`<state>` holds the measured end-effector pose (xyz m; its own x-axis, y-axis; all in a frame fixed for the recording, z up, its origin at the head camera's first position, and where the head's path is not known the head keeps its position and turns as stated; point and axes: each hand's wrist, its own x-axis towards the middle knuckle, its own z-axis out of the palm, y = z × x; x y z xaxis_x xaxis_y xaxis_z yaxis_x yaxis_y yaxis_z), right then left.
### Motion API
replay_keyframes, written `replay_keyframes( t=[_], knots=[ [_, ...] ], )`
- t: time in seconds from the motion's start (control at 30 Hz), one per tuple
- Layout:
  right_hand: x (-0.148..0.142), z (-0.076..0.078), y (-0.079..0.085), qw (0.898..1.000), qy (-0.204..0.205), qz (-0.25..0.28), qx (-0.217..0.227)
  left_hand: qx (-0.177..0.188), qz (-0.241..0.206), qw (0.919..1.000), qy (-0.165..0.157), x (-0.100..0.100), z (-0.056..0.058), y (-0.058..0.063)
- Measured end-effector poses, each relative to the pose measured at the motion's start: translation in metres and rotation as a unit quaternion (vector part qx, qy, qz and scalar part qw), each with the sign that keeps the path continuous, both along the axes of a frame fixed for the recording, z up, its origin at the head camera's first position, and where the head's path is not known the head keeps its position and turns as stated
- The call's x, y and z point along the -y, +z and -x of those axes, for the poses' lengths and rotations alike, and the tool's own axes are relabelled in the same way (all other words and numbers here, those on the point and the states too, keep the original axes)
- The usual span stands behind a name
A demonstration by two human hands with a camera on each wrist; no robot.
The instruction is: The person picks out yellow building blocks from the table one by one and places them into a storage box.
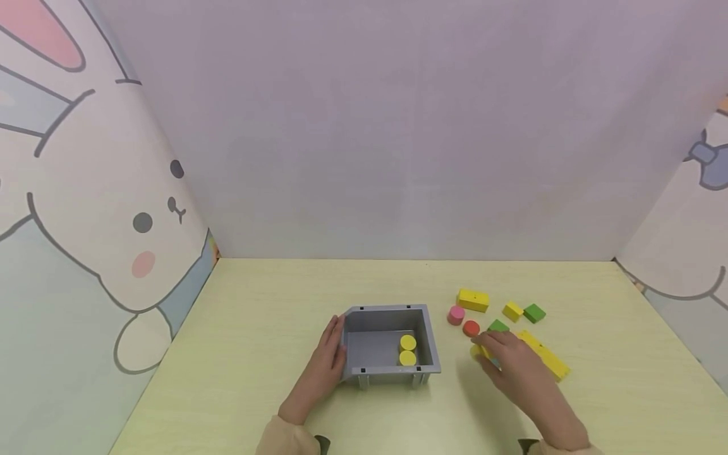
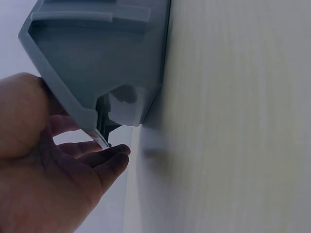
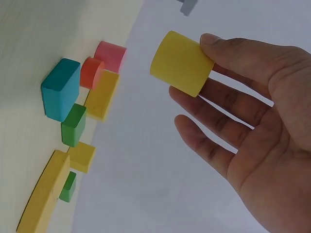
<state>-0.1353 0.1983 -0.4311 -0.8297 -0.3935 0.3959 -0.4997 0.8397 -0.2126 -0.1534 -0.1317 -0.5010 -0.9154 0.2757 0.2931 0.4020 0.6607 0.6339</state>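
A grey plastic storage bin [image 1: 382, 371] stands on the table with two yellow cylinder blocks [image 1: 407, 343] inside, near its right wall. My left hand [image 1: 328, 359] holds the bin by its left side; in the left wrist view, the thumb and fingers are around the bin's rim [image 2: 63, 92]. Between thumb and fingertips, my right hand [image 1: 514, 363] pinches another yellow cylinder block [image 3: 182, 63], raised above the table to the right of the bin. Below that hand lies a teal block [image 3: 60, 92], mostly hidden in the head view.
Around the right hand lie a pink cylinder [image 1: 456, 315], a red cylinder [image 1: 471, 328], a yellow block [image 1: 473, 300], a small yellow block [image 1: 512, 311], green blocks [image 1: 534, 313] and a long yellow block [image 1: 545, 356]. A pale curtain [image 1: 421, 158] hangs behind the table.
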Motion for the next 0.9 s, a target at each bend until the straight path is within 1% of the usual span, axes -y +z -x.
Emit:
replay_keyframes(
  t=[0.1, 0.27, 0.33, 0.53, 0.7, 0.77, 0.9],
  knots=[
    [0.006, 0.001, 0.003, 1.0, 0.011, 0.002, -0.013, 0.001, 0.001, 1.0, 0.0, 0.0, 0.0, -0.001],
    [0.017, 0.005, 0.007, 0.998, 0.032, 0.0, -0.057, 0.002, -0.002, 1.0, 0.0, 0.0, 0.0, -0.001],
    [0.021, 0.005, 0.008, 0.997, 0.037, -0.001, -0.068, 0.003, -0.004, 1.0, -0.001, 0.0, 0.0, -0.001],
    [0.033, 0.008, 0.011, 0.997, 0.042, -0.002, -0.057, 0.011, -0.009, 0.9999, -0.003, 0.0, 0.0, 0.0],
    [0.043, 0.01, 0.013, 0.995, 0.061, 0.007, -0.082, 0.009, -0.01, 0.9999, -0.003, 0.0, 0.0, 0.0],
    [0.046, 0.011, 0.013, 0.994, 0.067, 0.009, -0.085, 0.008, -0.011, 0.9999, -0.004, 0.0, 0.0, 0.001],
    [0.054, 0.011, 0.014, 0.995, 0.074, 0.009, -0.067, 0.007, -0.012, 0.9999, -0.004, 0.0, -0.001, 0.001]
  ],
)
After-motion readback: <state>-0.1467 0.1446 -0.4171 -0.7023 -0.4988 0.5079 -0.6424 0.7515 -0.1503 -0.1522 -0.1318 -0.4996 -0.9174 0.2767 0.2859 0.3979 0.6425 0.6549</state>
